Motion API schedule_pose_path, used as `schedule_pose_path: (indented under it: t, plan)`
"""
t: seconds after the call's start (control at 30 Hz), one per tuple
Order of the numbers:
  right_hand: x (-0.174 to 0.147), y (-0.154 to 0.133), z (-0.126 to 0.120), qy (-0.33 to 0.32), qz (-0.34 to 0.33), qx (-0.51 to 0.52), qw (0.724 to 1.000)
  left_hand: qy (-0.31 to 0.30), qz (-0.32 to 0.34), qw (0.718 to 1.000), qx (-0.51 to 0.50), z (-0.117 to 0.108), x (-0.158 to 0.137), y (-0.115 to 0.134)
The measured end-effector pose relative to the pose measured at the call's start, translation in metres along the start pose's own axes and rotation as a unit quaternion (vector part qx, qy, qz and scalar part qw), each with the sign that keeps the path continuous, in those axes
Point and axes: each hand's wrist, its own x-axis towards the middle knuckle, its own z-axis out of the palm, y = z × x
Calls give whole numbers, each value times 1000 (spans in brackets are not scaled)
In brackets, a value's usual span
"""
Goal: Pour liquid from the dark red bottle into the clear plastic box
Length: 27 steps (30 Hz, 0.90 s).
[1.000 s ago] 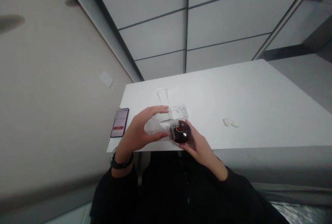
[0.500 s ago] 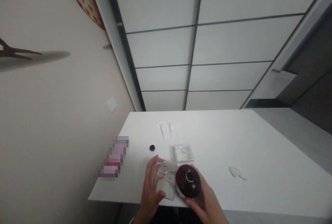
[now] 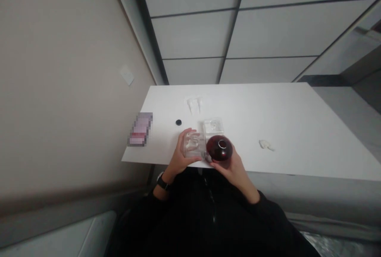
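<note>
My left hand [image 3: 177, 159] has its fingers and thumb around the edges of a clear moulded plastic tray [image 3: 195, 145]. Its hollow side faces up toward me. Beside it, my right hand [image 3: 236, 167] grips a round, glossy dark red bottle [image 3: 214, 153] with a silvery ring around the opening on top. The bottle stands close to the tray's right edge, near the front of the table; its underside is hidden. Just behind the bottle lies a second clear plastic piece [image 3: 213, 125]. A small round black cap [image 3: 178, 122] rests beyond my left hand.
On the white table [image 3: 312, 138] two small whitish tapered pieces [image 3: 194, 105] lie toward the back. A crumpled off-white item [image 3: 266, 145] is off to the right. A blurred pink box [image 3: 141, 129] sits at the left edge, near the wall [image 3: 74, 90].
The view has tipped downward, showing my sleeves and the table's front edge. My left hand has turned the clear tray flatter. The bottle stays in my right hand beside it.
</note>
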Motion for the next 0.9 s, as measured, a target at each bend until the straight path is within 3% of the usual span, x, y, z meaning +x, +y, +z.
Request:
schedule_pose_path:
  t: [0.17, 0.37, 0.73, 0.9]
  plan:
    - [2, 1, 0, 11, 10, -2, 1000, -11, 57, 998, 26, 2, 0, 1]
    - [2, 0, 2, 26, 5, -2, 1000, -46, 37, 998, 34, 2, -1, -1]
    - [1, -1, 2, 28, 4, -37, 999, -66, 61, 995, 36, 1, -1, -8]
    - [0, 2, 5, 41, -7, -38, 998, -76, 108, 991, 15, 0, -1, -13]
